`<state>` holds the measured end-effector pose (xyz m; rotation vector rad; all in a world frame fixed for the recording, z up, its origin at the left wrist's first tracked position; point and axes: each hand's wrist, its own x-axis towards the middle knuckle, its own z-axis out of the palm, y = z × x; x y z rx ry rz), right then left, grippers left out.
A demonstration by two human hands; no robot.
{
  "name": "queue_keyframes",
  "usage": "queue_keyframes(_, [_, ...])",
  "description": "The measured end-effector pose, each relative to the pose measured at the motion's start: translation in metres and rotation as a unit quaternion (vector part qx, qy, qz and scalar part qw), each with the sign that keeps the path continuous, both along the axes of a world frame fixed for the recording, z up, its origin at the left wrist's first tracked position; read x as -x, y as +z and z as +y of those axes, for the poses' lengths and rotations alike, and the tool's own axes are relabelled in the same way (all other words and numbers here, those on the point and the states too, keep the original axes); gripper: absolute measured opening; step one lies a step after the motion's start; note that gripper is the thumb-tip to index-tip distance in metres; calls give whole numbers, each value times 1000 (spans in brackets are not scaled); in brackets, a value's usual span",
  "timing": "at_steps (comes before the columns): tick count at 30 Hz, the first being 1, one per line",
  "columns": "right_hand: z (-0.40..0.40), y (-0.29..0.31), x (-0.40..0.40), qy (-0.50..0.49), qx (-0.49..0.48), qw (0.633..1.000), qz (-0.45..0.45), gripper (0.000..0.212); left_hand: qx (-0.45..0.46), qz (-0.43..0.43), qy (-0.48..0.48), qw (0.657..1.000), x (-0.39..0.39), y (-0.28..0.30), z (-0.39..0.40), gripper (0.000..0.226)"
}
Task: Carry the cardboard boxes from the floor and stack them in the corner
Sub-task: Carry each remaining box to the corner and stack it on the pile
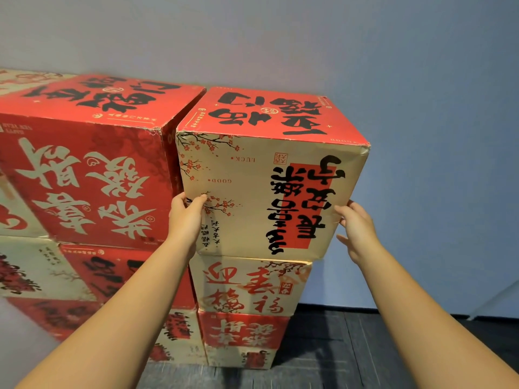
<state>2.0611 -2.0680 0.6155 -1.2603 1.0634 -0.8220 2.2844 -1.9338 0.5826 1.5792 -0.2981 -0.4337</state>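
Resting on top of a column of 3 other cartons [250,284], with cream front face forward and red lid upward, printing upside down: the top box [269,192], chosen as landmark. Pressing flat against the lower left corner of that front face, fingers straight and together, thumb wrapped onto the left edge: the left hand [186,217], spread rather than curled, pushing more than gripping. Touching the lower right edge of the top box with fingertips only, fingers extended and slightly fanned, palm turned inward toward the side panel: the right hand [356,228], loosely spread and closed around nothing. Reaching up from the bottom of the view on either side of the top box: 2 bare forearms. Standing immediately left of the top box, almost touching it along a narrow dark gap, at about the same height: a red carton [92,169] with large cream characters on its front and black ones on its lid. Sitting below that red carton and left of the column: more red and cream boxes [56,279], partly blurred at the frame edge. Rising behind and to the right of the top box: a plain grey-blue wall [421,80]. Lying below the column, right of its base: dark floor [351,346]. Overhanging slightly to the right beyond the carton beneath: the bottom edge of the top box.
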Motion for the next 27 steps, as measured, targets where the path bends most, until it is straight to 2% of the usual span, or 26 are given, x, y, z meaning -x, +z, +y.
queue_keyframes(6, [4,-4,-1,7,5,1000,-7,34,1,4,16,1000,-1,4,1,55])
queue_keyframes(11, [6,-5,-1,14,-2,999,-29,32,-1,10,30,999,3,8,1,47])
queue_keyframes(27, [7,-6,-8,27,-7,999,-40,36,-14,11,52,998,-9,6,1,49])
